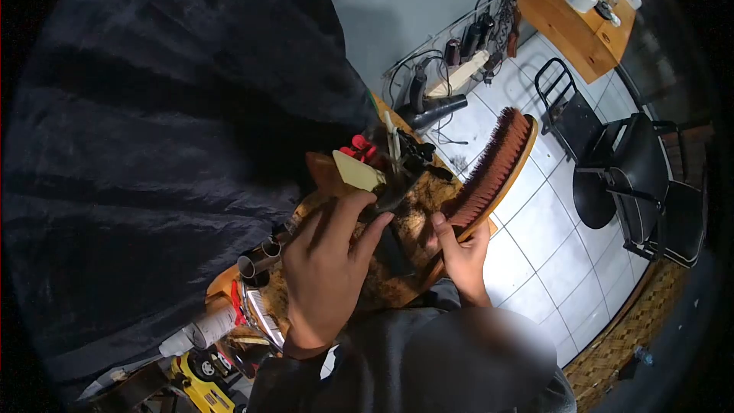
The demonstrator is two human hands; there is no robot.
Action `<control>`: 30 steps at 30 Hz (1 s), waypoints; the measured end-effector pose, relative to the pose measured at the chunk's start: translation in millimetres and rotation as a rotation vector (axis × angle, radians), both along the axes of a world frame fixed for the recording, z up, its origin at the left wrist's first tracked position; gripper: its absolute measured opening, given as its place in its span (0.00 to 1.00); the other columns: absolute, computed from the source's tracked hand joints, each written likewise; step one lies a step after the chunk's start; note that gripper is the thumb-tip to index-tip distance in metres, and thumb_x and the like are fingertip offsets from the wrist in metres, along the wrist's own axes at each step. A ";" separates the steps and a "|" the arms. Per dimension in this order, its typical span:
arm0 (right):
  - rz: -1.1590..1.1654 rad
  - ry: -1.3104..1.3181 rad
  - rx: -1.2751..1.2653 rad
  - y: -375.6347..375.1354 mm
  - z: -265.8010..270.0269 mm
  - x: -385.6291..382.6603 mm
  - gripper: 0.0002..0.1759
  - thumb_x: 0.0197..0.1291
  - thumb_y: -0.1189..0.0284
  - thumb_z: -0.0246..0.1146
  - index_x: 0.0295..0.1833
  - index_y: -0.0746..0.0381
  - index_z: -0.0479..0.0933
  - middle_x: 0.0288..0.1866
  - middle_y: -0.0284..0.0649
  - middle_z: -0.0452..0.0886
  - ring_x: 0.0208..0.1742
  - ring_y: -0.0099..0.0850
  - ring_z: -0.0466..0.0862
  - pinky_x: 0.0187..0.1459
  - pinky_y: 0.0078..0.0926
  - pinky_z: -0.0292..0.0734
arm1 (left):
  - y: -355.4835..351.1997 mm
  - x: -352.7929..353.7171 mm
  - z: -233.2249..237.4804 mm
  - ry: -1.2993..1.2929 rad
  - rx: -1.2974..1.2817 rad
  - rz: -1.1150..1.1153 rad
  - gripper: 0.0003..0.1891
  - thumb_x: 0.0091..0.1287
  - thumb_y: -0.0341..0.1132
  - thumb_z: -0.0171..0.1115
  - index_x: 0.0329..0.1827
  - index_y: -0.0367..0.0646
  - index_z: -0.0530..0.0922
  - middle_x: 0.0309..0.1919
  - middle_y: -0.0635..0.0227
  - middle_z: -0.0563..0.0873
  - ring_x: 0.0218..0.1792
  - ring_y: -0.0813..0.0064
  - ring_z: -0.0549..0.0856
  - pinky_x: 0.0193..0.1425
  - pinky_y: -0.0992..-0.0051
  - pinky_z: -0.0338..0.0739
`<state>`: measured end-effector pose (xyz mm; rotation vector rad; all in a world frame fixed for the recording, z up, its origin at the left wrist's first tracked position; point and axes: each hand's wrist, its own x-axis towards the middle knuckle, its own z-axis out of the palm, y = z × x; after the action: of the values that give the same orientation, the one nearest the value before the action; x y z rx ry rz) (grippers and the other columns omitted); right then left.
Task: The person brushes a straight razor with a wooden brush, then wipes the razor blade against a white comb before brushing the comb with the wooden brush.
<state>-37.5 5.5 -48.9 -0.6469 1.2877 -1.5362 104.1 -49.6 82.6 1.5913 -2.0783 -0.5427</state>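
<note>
My right hand [465, 256] is wrapped round the lower end of a long curved brush [501, 176]. Its back is wooden and its reddish-brown bristles face left. On the left, my left hand [325, 264] reaches over a cluttered brown tabletop [417, 222], thumb and index finger apart, with the fingertips right at a dark tool [392, 197]. Just past the index finger stands a cream wedge-shaped piece [356, 171] beside a brown one [321, 172]. Red clips [359, 147] lie behind them.
A large dark cloth [168, 122] fills the left side. Metal cups [260, 258], a white comb [264, 313] and a spray bottle [206, 329] sit at lower left, above a yellow toy vehicle [202, 386]. A hair dryer [434, 112] is beyond the table; black chairs [623, 153] stand on the tiled floor.
</note>
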 end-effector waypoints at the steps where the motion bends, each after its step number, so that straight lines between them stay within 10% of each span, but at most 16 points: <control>1: 0.004 -0.011 0.007 0.2 -0.9 0.2 0.09 0.62 0.80 0.62 0.43 0.65 0.68 0.30 0.35 0.76 0.25 0.22 0.77 0.27 0.19 0.73 | -0.6 1.0 -3.2 -0.016 -0.052 -0.011 0.14 0.55 0.29 0.72 0.44 0.40 0.81 0.26 0.63 0.82 0.21 0.80 0.76 0.25 0.80 0.69; 10: 0.015 0.004 0.025 4.1 1.8 -0.9 0.10 0.61 0.80 0.63 0.43 0.64 0.68 0.30 0.35 0.77 0.26 0.21 0.77 0.27 0.19 0.73 | 0.8 -1.0 -12.3 0.065 -0.099 0.004 0.17 0.60 0.26 0.67 0.54 0.40 0.78 0.32 0.60 0.86 0.30 0.76 0.85 0.31 0.77 0.76; 30: 0.074 0.200 -0.072 34.1 6.2 9.3 0.05 0.62 0.80 0.62 0.36 0.66 0.71 0.27 0.35 0.77 0.26 0.22 0.78 0.28 0.19 0.71 | 57.4 15.4 -9.3 0.167 -0.198 0.046 0.08 0.60 0.26 0.67 0.42 0.40 0.81 0.35 0.63 0.86 0.34 0.67 0.85 0.37 0.73 0.78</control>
<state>-28.2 39.6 -42.7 -0.9041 1.3453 -1.4916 119.5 7.8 73.3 1.4264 -1.9036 -0.4238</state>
